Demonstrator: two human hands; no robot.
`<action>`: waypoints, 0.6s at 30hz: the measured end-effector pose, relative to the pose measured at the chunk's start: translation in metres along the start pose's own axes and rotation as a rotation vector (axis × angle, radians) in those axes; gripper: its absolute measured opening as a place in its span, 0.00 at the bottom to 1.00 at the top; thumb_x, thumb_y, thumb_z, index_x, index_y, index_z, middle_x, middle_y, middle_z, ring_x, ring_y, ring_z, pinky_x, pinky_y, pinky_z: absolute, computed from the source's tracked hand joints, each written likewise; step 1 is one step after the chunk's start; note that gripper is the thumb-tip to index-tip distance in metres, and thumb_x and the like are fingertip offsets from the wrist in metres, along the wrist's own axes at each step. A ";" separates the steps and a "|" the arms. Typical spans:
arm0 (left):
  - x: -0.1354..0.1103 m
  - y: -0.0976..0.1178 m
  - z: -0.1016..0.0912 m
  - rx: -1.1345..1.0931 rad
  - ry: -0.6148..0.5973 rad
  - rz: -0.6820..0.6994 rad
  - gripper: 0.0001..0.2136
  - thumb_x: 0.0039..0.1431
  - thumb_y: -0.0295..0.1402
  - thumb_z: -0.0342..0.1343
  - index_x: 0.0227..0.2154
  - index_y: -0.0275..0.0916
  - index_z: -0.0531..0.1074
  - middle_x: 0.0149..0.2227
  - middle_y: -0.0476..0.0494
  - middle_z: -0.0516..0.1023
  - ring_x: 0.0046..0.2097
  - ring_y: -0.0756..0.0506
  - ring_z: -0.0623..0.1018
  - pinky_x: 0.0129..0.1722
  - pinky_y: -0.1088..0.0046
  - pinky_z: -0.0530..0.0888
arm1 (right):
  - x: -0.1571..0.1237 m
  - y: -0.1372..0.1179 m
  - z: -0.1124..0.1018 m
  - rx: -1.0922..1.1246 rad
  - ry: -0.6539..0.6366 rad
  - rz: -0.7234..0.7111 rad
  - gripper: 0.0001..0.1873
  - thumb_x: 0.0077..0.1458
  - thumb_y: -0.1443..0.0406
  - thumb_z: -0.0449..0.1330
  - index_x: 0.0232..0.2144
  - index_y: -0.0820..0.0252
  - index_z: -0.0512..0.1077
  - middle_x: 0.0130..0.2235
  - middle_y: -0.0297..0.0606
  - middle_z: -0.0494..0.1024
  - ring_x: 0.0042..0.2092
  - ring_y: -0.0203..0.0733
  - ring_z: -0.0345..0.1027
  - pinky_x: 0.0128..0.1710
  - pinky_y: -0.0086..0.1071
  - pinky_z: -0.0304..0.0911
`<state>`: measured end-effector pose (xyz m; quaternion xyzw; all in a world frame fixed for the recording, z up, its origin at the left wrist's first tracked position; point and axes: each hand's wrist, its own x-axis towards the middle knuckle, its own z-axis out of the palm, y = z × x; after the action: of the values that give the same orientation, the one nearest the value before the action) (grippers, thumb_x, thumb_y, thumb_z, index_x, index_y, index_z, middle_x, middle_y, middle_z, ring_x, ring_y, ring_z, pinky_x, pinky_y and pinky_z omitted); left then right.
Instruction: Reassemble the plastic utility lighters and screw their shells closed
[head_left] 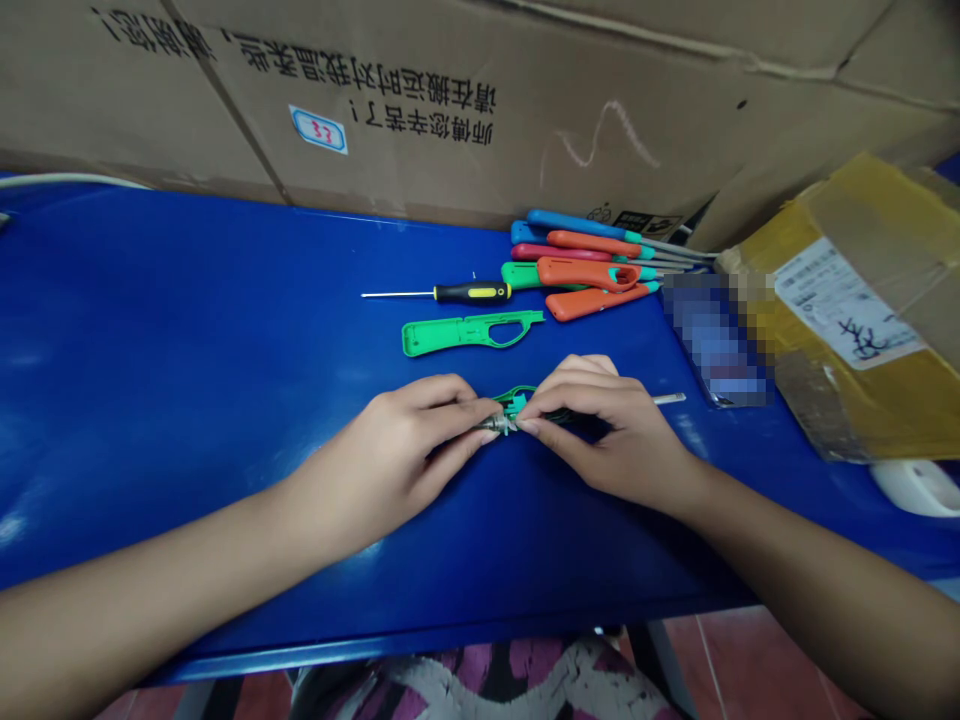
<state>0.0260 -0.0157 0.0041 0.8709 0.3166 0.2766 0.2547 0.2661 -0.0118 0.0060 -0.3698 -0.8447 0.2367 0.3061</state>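
Observation:
My left hand (412, 435) is closed in a pinch on the grey and clear inner part of a lighter (495, 423), low over the table. Facing it, my right hand (615, 425) pinches the other end of the same part, and its fingers hide much of it. A small teal piece (516, 403) and a green casing edge (517, 391) show between and behind the fingertips. Past my right hand, the tip of a pale rod (670, 399) sticks out. Just beyond my hands lies a loose green casing half (442, 337), its hollow side up.
A black and yellow screwdriver (472, 292) lies behind the casing half. Several long-necked lighters (592, 275) are piled by a large cardboard box (420, 180). To the right are a phone (720, 340), a taped parcel (900, 390) and a white object (916, 487).

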 end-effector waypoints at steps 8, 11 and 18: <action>-0.001 0.000 0.000 0.008 -0.007 0.005 0.12 0.69 0.27 0.55 0.52 0.36 0.76 0.41 0.45 0.76 0.43 0.49 0.77 0.45 0.73 0.74 | 0.001 0.000 0.000 -0.012 -0.015 -0.002 0.04 0.61 0.70 0.64 0.34 0.57 0.76 0.34 0.31 0.82 0.37 0.37 0.71 0.44 0.40 0.57; 0.000 0.000 0.000 0.010 -0.009 0.002 0.12 0.69 0.27 0.55 0.52 0.37 0.75 0.41 0.45 0.76 0.43 0.49 0.77 0.45 0.73 0.74 | 0.001 0.000 0.000 -0.012 -0.023 -0.001 0.04 0.61 0.70 0.64 0.34 0.58 0.76 0.34 0.31 0.82 0.37 0.36 0.71 0.44 0.40 0.57; 0.001 0.001 0.003 -0.014 0.013 -0.017 0.11 0.69 0.26 0.54 0.51 0.36 0.75 0.43 0.45 0.76 0.44 0.49 0.78 0.45 0.74 0.74 | 0.001 -0.001 -0.002 -0.036 -0.016 0.011 0.03 0.61 0.69 0.64 0.33 0.57 0.76 0.34 0.32 0.82 0.37 0.38 0.70 0.44 0.42 0.57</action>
<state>0.0286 -0.0164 0.0027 0.8645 0.3238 0.2821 0.2611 0.2664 -0.0114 0.0084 -0.3781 -0.8491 0.2261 0.2915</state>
